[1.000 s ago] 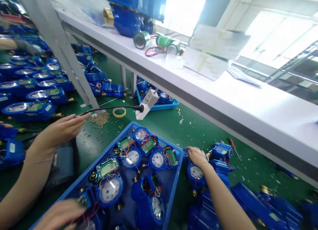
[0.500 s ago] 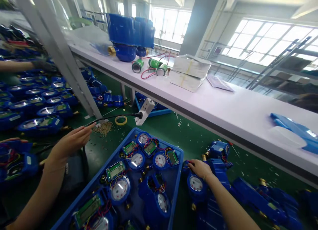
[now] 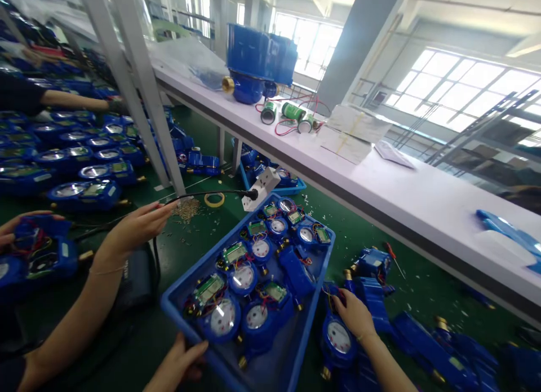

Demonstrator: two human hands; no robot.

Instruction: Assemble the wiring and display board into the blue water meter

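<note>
Head view, looking down on a green desk (image 3: 350, 234) with a long white shelf (image 3: 380, 189) running along its far side. Between both hands, a blue tray (image 3: 308, 324) packed with water meters (image 3: 222, 318), open-topped, wires and circuit boards showing. Long axis of the tray running from the near left to the far right, away from the body, with the near end lying closest to the left hand (image 3: 180, 364).

Left fingers (image 3: 198, 347) curled onto the tray's near rim and closed on it from below and in front. Just right of the tray, touching or almost so, a single water meter (image 3: 338, 338) dial-up on the desk, under the right hand (image 3: 355, 316). Right fingers bent over the meter's far edge among its coloured wires; gripping or only resting, cannot tell.

Off to the left, a co-worker's hand (image 3: 135, 228) stretched flat toward a black cable (image 3: 203, 194). At the cable's end, a white socket block (image 3: 262, 188), beside a tape roll (image 3: 214, 199).
</note>
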